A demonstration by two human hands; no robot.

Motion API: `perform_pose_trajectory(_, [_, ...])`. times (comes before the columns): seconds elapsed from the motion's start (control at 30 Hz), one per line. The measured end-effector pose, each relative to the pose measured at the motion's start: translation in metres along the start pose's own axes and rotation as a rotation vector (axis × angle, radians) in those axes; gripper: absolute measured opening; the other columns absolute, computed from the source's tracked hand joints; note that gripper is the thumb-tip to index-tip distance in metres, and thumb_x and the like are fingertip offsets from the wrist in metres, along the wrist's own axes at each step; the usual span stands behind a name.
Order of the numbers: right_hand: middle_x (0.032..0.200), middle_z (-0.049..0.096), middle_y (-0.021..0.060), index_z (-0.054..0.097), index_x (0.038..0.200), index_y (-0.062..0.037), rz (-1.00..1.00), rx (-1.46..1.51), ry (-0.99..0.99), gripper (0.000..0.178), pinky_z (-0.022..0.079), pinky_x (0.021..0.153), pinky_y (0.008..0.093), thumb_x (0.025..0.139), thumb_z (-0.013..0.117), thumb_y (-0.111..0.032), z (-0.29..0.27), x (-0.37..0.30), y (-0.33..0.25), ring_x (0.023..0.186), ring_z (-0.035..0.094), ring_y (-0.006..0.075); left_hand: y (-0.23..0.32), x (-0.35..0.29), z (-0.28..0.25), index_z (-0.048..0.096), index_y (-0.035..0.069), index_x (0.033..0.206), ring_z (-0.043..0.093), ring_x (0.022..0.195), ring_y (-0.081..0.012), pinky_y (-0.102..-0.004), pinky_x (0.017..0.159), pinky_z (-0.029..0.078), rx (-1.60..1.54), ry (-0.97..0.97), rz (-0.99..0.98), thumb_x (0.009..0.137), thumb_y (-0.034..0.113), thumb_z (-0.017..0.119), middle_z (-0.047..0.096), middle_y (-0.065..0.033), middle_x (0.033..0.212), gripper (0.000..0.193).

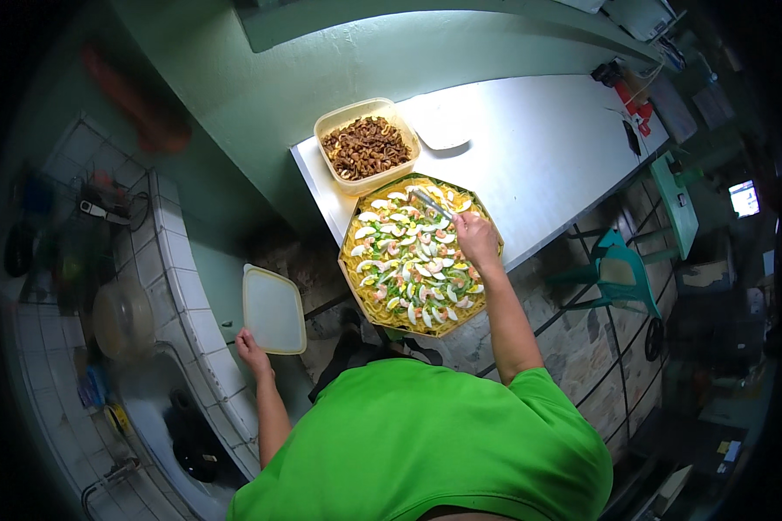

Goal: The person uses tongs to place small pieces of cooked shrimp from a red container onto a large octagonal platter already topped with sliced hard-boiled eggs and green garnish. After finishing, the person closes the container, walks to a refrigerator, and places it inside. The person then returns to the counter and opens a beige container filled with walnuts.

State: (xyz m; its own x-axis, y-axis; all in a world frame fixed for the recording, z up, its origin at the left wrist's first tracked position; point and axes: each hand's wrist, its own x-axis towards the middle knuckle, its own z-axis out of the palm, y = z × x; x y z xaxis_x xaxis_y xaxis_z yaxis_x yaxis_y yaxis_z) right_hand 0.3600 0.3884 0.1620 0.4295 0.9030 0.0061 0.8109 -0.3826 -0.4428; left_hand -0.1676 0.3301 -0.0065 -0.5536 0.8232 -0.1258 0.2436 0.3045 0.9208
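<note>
My left hand grips the lower left edge of a pale rectangular plastic lid, held off to the left of the table. In my right hand is a slim silvery metal utensil; whether it is tongs or a spoon I cannot tell. Its tip reaches over the far part of a large octagonal tray. Yellow noodles fill the tray, topped with egg slices, shrimp and green strips. Behind it at the left stands a square plastic tub of brown, crisp-looking pieces.
The tray and tub are at the left end of a white table. A white flat piece lies beside the tub. On the left is a tiled counter with a sink. A green plastic chair stands at the right.
</note>
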Motion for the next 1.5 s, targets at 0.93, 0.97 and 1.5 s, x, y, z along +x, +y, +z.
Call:
perform_pose_trajectory(0.93, [0.094,0.071,0.0114,0.071,0.1,-0.0127,-0.155,-0.547,-0.188,0.026,0.052,0.081,0.0462,0.094,0.057,-0.034,-0.037,0.159,-0.102,0.092,0.068,0.0314,0.014,0.058,0.017,0.057,-0.001,0.116,0.056,0.102,-0.0195,-0.033,0.094,0.043,-0.012,-0.079,-0.101,0.103,0.032,0.049,0.061,-0.0096,0.11,0.036])
perform_pose_trajectory(0.97, [0.092,0.071,0.0122,0.071,0.1,-0.0135,-0.15,-0.506,-0.175,0.025,0.052,0.081,0.0454,0.094,0.056,-0.033,-0.042,0.156,-0.1,0.091,0.068,0.0313,0.015,0.06,0.019,0.057,-0.001,0.116,0.056,0.102,-0.0195,-0.033,0.094,0.043,-0.011,-0.088,-0.111,0.103,0.032,0.049,0.061,-0.0096,0.109,0.036])
perform_pose_trajectory(1.5, [0.075,0.067,0.0078,0.069,0.083,-0.0083,-0.258,-0.243,-0.297,0.031,0.051,0.063,0.036,0.096,0.058,-0.034,-0.031,0.005,-0.062,0.064,0.062,0.021,0.01,0.048,0.027,0.059,0.002,0.111,0.055,0.097,-0.0147,-0.0306,0.09,0.044,-0.092,-0.107,-0.032,0.102,0.029,0.05,0.061,-0.0053,0.104,0.03])
